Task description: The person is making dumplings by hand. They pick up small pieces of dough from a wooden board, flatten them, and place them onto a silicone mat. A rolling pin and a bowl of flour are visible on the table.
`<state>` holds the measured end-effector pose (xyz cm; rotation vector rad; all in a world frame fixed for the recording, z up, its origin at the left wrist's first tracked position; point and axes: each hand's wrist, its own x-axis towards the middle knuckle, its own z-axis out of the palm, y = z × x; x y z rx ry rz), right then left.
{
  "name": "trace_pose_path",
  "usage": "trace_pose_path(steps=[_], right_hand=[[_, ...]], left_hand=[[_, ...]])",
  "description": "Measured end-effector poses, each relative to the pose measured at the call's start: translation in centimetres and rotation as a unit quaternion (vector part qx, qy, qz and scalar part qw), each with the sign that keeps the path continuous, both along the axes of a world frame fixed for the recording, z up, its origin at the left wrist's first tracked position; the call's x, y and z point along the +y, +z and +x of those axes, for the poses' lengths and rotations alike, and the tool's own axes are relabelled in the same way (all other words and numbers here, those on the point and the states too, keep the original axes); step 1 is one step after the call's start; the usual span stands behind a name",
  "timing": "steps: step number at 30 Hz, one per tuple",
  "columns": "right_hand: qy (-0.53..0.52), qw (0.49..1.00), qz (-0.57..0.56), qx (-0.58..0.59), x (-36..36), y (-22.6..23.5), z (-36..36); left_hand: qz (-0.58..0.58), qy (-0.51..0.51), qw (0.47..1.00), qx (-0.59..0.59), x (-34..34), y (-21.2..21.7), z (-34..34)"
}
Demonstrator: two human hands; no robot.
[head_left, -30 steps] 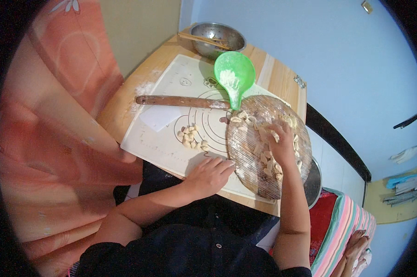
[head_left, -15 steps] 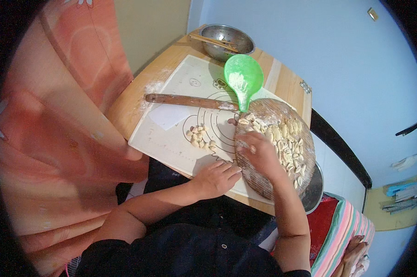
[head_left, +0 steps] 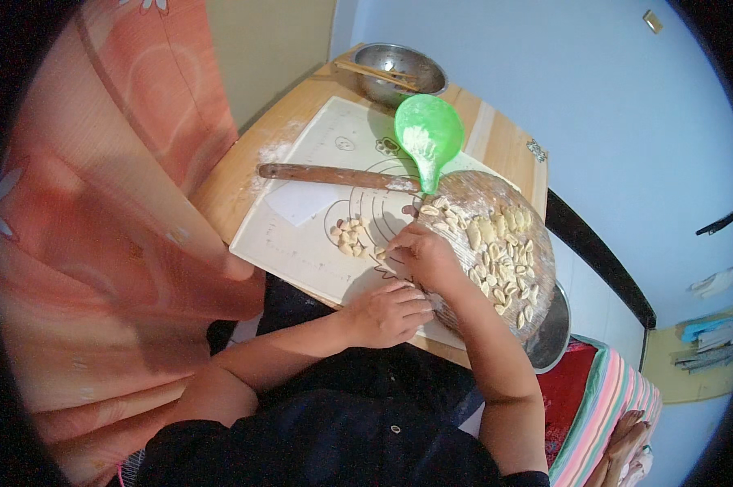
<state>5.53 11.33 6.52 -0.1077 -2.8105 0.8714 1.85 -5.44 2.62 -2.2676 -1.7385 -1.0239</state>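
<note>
In the head view, the right hand [head_left: 423, 256] hangs over the white printed mat [head_left: 281, 252], its fingertips bunched beside the small pile of pale, unshaped dough lumps [head_left: 350, 238]; whether they pinch a lump cannot be told. The left hand [head_left: 389, 315] lies palm down at the mat's near edge, fingers bent and close together, anything beneath hidden. Curled pale dough pieces [head_left: 508, 268] cover much of the round brown ridged board [head_left: 484, 187] at the right. Beyond the lumps lies a floury brown wooden rolling pin [head_left: 334, 174], its right end by a bright green plastic ladle [head_left: 443, 122] holding white flour [head_left: 419, 142].
</note>
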Motion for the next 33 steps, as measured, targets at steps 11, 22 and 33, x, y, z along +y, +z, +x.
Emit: trace_pose_path(steps=[11, 22, 33], right_hand=[[0.083, 0.996, -0.013, 0.017, -0.8, -1.0, -0.3], [-0.118, 0.960, -0.246, 0.064, 4.4, 1.5, 4.4], [-0.252, 0.926, -0.275, -0.054, 5.5, -0.2, 12.0]], left_hand=[[-0.067, -0.036, 0.997, 0.035, -0.1, -0.3, 0.2], [-0.156, -0.060, 0.984, 0.061, 1.5, -0.5, 0.4], [-0.148, 0.125, 0.980, 0.039, 5.2, 1.7, -3.5]])
